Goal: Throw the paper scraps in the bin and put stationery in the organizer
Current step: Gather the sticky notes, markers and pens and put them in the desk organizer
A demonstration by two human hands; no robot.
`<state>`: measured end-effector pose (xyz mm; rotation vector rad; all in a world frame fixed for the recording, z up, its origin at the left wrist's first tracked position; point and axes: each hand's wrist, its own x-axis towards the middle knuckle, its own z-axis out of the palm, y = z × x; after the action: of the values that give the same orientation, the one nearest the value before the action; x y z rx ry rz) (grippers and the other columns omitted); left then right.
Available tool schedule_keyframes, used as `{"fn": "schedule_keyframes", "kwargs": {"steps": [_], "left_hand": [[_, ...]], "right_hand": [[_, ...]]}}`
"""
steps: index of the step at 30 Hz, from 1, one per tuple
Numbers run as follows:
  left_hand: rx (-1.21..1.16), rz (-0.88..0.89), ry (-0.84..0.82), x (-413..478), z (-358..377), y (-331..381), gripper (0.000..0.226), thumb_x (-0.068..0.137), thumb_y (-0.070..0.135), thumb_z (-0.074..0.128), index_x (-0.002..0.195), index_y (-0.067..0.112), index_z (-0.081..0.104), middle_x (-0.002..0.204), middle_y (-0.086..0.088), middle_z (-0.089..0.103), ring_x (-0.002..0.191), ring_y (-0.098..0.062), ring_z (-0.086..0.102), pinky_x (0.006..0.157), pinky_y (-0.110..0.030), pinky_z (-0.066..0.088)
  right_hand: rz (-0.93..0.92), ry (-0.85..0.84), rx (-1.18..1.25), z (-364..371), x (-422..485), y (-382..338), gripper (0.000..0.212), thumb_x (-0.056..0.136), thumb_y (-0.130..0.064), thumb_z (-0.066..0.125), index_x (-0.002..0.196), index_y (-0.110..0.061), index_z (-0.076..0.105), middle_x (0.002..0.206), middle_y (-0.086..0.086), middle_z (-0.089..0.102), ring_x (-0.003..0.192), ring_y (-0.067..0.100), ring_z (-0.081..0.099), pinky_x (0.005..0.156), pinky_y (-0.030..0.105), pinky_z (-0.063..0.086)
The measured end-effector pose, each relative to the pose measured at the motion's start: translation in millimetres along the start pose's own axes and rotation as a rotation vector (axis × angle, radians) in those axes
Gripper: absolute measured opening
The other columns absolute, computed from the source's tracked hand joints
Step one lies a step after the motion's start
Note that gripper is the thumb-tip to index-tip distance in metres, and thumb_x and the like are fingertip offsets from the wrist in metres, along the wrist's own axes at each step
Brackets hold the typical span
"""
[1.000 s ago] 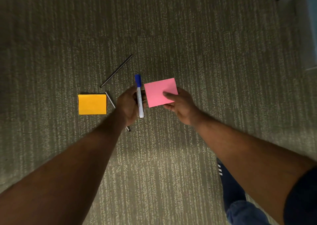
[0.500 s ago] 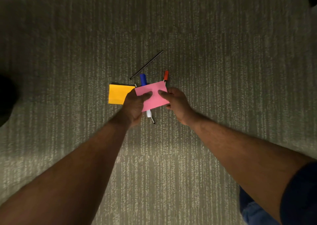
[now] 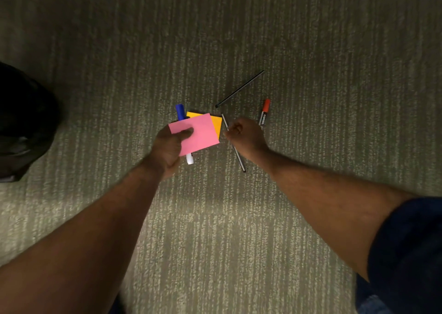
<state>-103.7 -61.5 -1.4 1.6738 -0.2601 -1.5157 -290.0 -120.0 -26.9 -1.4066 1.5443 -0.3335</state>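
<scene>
While the left hand (image 3: 167, 146) grips a pink notepad (image 3: 201, 132), thumb on top, with a blue marker (image 3: 179, 111) tucked behind it, the right hand (image 3: 246, 135) hovers with curled fingers over a thin grey pen (image 3: 239, 160) on the carpet (image 3: 311, 50) (whether it actually pinches the pen, I cannot tell). An orange notepad (image 3: 217, 123) lies on the carpet, partly hidden under the pink one. A red marker (image 3: 264, 112) lies just beside the right hand, and a thin black pen (image 3: 239, 89) lies slantwise beyond both. A dark object (image 3: 24, 122) sits at the left edge.
</scene>
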Motion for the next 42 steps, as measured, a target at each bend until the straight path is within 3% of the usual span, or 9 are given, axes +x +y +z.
{"fn": "schedule_keyframes", "kwargs": {"steps": [4,13,19,24,27,31,34,36,42], "left_hand": [[-0.007,-0.004,0.012,5.3,-20.4,-1.1,0.023,0.088,0.003,0.061,0.109,0.011,0.063,0.099,-0.006,0.066,0.090,-0.020,0.060,0.080,-0.033,0.049],[0.012,-0.013,0.070,20.3,-62.7,-1.0,0.016,0.088,0.006,0.062,0.099,0.018,0.063,0.097,-0.003,0.066,0.091,-0.019,0.059,0.078,-0.031,0.049],[0.019,-0.005,0.062,22.2,-71.5,-0.2,0.017,0.088,0.004,0.061,0.096,0.018,0.063,0.095,-0.002,0.066,0.085,-0.015,0.061,0.073,-0.027,0.049],[0.018,-0.008,0.083,23.0,-68.9,1.3,0.016,0.088,0.005,0.062,0.097,0.018,0.062,0.097,-0.003,0.066,0.087,-0.016,0.061,0.076,-0.029,0.049],[0.012,-0.004,0.078,20.4,-66.8,2.1,0.017,0.087,0.005,0.063,0.098,0.018,0.062,0.100,-0.005,0.066,0.091,-0.019,0.061,0.083,-0.034,0.049],[0.006,-0.011,0.081,12.1,-63.1,3.7,0.019,0.088,0.005,0.062,0.101,0.019,0.062,0.100,-0.005,0.066,0.092,-0.020,0.060,0.085,-0.035,0.048],[-0.026,-0.016,0.093,3.7,-54.0,3.7,0.019,0.089,0.006,0.060,0.102,0.019,0.061,0.096,-0.002,0.066,0.087,-0.016,0.060,0.075,-0.030,0.049],[-0.050,-0.012,0.094,-1.9,-44.6,3.5,0.017,0.090,0.008,0.060,0.105,0.017,0.062,0.096,-0.002,0.066,0.087,-0.017,0.060,0.076,-0.031,0.049],[-0.083,-0.012,0.080,-24.7,-6.6,4.9,0.031,0.097,0.031,0.053,0.118,0.010,0.061,0.105,-0.011,0.069,0.089,-0.022,0.066,0.077,-0.037,0.056]], "right_hand": [[-0.071,-0.029,-0.106,17.4,13.6,-9.9,0.019,0.073,-0.009,0.075,0.083,-0.014,0.060,0.072,0.004,0.057,0.069,0.016,0.052,0.065,0.028,0.039],[-0.198,-0.168,-0.618,40.5,31.0,-39.3,0.067,0.058,-0.026,0.087,0.116,-0.013,0.054,0.126,0.012,0.049,0.114,0.032,0.051,0.091,0.040,0.045],[-0.136,-0.215,-0.808,47.8,36.6,-54.0,0.087,0.051,-0.031,0.091,0.125,-0.016,0.048,0.133,0.014,0.045,0.120,0.033,0.048,0.097,0.038,0.041],[-0.162,-0.230,-0.886,40.9,41.9,-53.2,0.064,0.063,-0.041,0.084,0.115,-0.013,0.059,0.127,0.015,0.057,0.118,0.033,0.053,0.094,0.037,0.042],[-0.089,-0.195,-0.686,39.7,38.7,-50.9,0.044,0.080,-0.036,0.073,0.112,-0.006,0.063,0.121,0.018,0.061,0.116,0.034,0.056,0.092,0.036,0.045],[0.076,-0.116,-0.106,30.8,25.7,-54.6,0.026,0.081,-0.033,0.066,0.075,-0.008,0.062,0.077,0.014,0.064,0.082,0.032,0.060,0.067,0.036,0.042],[0.292,-0.082,0.404,19.9,5.3,-63.1,0.024,0.089,-0.017,0.063,0.112,-0.010,0.062,0.109,0.015,0.064,0.095,0.030,0.061,0.074,0.037,0.050],[0.371,-0.114,0.579,17.0,-9.5,-62.1,0.027,0.090,-0.011,0.062,0.116,-0.017,0.059,0.115,0.011,0.065,0.090,0.022,0.060,0.069,0.029,0.047],[0.411,-0.269,0.706,15.5,-54.8,-64.9,0.035,0.090,-0.005,0.062,0.124,-0.008,0.057,0.114,0.014,0.065,0.083,0.017,0.064,0.062,0.027,0.053]]}}
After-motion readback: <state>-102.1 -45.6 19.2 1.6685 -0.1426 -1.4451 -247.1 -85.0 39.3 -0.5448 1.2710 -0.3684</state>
